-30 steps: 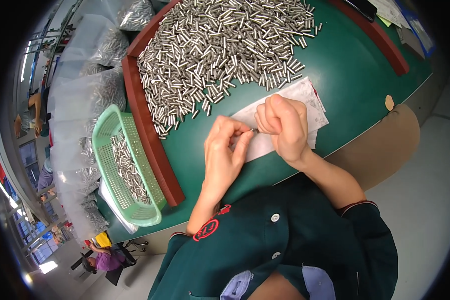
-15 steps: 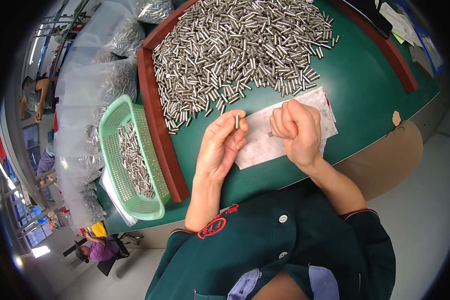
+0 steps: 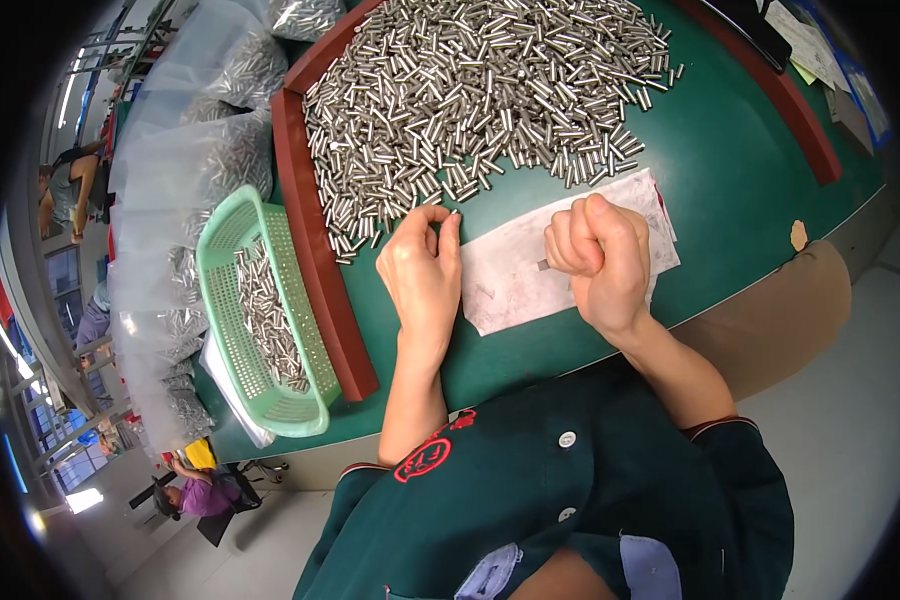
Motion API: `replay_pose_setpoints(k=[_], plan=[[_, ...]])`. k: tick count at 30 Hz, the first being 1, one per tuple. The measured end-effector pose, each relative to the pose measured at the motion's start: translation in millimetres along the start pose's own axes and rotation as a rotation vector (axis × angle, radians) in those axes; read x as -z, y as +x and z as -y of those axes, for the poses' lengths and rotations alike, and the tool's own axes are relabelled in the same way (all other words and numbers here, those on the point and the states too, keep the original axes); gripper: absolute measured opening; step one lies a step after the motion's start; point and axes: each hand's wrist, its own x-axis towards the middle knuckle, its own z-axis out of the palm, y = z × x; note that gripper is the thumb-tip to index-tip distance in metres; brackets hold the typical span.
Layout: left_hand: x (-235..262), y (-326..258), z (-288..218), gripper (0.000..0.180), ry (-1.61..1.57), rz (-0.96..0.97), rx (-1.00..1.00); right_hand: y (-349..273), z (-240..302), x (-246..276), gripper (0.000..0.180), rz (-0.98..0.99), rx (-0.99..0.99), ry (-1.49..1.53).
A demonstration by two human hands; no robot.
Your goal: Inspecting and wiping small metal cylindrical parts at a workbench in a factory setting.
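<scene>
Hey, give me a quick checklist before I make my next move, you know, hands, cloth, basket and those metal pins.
1. Right hand curled closed: ok, a small grey piece shows at its fingers.
2. Left hand has a pin in its grip: cannot tell, the fingers hide it.
3. White cloth on the green table: ok, spread out, partly behind the right hand.
4. Metal pins all in one heap: not ok, a few lie apart at its right edge.
5. Green basket upright: ok, with pins inside, left of the red-brown rail.
</scene>
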Motion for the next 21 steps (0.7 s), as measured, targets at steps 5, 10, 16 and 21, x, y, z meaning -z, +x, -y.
replay_pose_setpoints(k=[5,10,16,21], plan=[[6,-15,-11,0.006,-0.376,0.373,-0.015,1,-1,1,0.041,-0.028,0.014,-0.01],[1,-24,-23,0.008,-0.226,0.371,-0.148,1,0,5,0.041,-0.03,0.045,0.098],[-1,-25,-21,0.009,-0.249,0.362,-0.151,1,0,5,0.041,-0.007,0.029,0.125],[-1,-26,-20,0.009,-0.259,0.36,-0.161,1,0,5,0.041,-0.001,0.04,0.134]])
